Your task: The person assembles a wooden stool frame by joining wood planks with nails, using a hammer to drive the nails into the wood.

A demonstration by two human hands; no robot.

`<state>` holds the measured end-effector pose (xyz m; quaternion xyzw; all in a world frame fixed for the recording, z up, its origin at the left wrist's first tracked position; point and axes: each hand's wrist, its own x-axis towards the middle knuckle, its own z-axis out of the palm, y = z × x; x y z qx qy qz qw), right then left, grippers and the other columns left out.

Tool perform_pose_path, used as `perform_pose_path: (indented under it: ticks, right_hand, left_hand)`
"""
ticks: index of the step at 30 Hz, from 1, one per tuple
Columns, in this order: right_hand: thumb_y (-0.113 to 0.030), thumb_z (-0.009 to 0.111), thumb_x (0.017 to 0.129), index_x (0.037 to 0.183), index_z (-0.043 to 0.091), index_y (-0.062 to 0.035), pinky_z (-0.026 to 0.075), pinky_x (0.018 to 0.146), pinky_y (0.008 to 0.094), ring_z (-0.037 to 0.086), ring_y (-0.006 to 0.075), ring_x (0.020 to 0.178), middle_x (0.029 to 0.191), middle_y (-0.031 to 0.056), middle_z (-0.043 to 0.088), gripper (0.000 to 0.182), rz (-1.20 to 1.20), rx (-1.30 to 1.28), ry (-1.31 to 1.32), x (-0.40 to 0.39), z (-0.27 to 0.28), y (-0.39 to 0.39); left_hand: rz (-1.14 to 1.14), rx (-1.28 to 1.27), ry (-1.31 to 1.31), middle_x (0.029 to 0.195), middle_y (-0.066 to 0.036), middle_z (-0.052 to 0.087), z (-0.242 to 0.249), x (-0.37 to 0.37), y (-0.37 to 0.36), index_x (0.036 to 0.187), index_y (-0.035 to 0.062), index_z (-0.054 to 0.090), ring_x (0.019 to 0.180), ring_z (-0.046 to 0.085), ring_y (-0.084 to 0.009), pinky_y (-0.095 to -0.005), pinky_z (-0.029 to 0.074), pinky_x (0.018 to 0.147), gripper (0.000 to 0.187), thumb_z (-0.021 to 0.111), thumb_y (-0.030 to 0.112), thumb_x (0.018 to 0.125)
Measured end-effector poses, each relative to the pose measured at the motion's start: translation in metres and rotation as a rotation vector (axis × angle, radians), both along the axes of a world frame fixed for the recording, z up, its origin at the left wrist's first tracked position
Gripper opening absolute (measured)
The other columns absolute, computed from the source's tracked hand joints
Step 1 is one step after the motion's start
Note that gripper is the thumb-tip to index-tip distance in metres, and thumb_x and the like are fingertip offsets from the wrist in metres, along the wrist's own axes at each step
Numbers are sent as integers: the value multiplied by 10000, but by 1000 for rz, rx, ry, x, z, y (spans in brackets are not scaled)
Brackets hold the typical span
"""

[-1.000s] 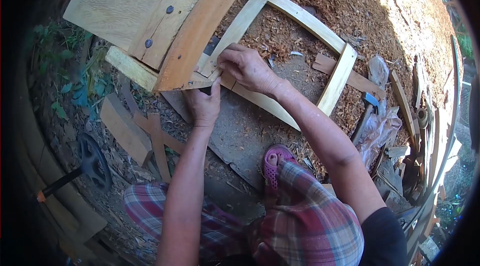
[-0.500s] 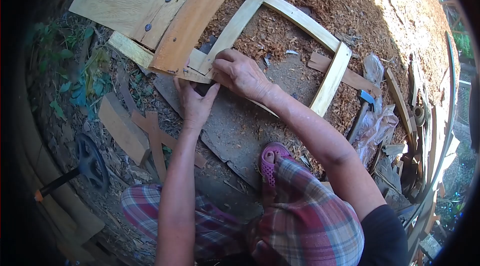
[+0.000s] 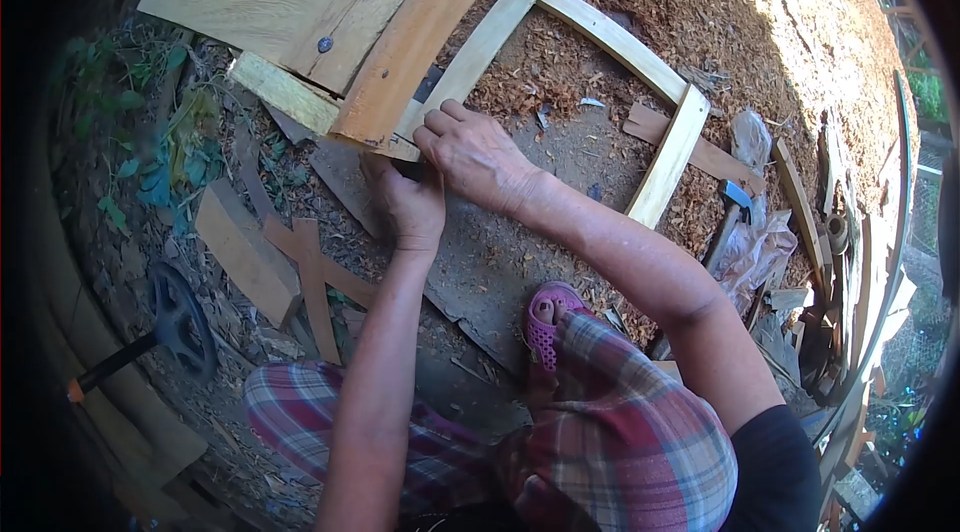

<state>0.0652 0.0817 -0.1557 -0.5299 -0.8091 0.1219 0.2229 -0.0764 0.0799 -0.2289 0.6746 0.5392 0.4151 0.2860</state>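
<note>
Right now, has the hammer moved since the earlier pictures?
No, not in any direction I can see: the hammer's head still lies just beside the same end of the brown board.

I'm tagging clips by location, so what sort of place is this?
Probably an improvised outdoor woodworking spot: a claw or similar hammer lies on the ground by loose offcuts, wood shavings cover the dirt, and leafy plants grow at the side.

On the ground (image 3: 470, 284) I see wood shavings (image 3: 680, 2), a blue-headed hammer (image 3: 737, 196), crumpled plastic (image 3: 755, 254) and wooden offcuts (image 3: 245, 252).
</note>
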Motion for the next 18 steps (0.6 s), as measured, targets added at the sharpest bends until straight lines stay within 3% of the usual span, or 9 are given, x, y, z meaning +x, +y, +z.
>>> perform_pose_path:
  ticks: [7, 9, 13, 15, 16, 18]
  right_hand:
    - [-89, 626, 745, 824, 569, -31, 506, 762, 381, 566, 287, 874, 856, 109, 574, 114, -30, -71, 75, -1, 0, 0]
    - [-88, 625, 749, 814, 566, -28, 507, 756, 388, 569, 298, 866, 850, 116, 575, 107, -36, -80, 109, 0, -2, 0]
    - [-80, 610, 785, 805, 559, -23, 512, 738, 412, 582, 326, 851, 841, 132, 581, 79, -56, -74, 215, 2, -5, 0]
    - [-73, 603, 801, 810, 559, -24, 514, 739, 417, 586, 329, 856, 851, 134, 583, 67, -63, -70, 244, 4, -9, 0]
    - [-65, 596, 816, 816, 559, -24, 516, 740, 421, 591, 331, 861, 862, 136, 585, 56, -66, -68, 272, 5, -11, -1]
    - [-58, 591, 824, 833, 571, -28, 518, 746, 419, 595, 331, 872, 868, 137, 585, 38, -65, -73, 294, 7, -11, -2]
  left_hand:
    - [64, 27, -93, 1276, -132, 451, 4, 7, -3, 1377, 28, 382, 1219, 464, -272, -426, 405, 1035, 643, 688, -35, 815]
    - [65, 123, 88, 1291, -143, 461, 11, 8, -3, 1381, 26, 382, 1239, 455, -291, -436, 395, 1050, 661, 705, -15, 805]
    - [-1, 132, 87, 1349, -153, 456, 10, -9, 6, 1388, 19, 377, 1268, 442, -292, -435, 381, 1064, 666, 716, 15, 815]
    - [-343, -296, -212, 1374, -153, 474, 30, -32, 20, 1377, 13, 410, 1255, 473, -260, -403, 376, 1074, 595, 697, 39, 856]
    - [-354, -299, -206, 1374, -153, 474, 43, -45, 33, 1377, 13, 410, 1255, 473, -260, -403, 376, 1074, 595, 697, 39, 856]
    - [-392, -864, -613, 1273, -123, 573, 68, -67, 63, 1300, 6, 526, 1172, 550, -198, -355, 428, 1026, 434, 671, 50, 893]
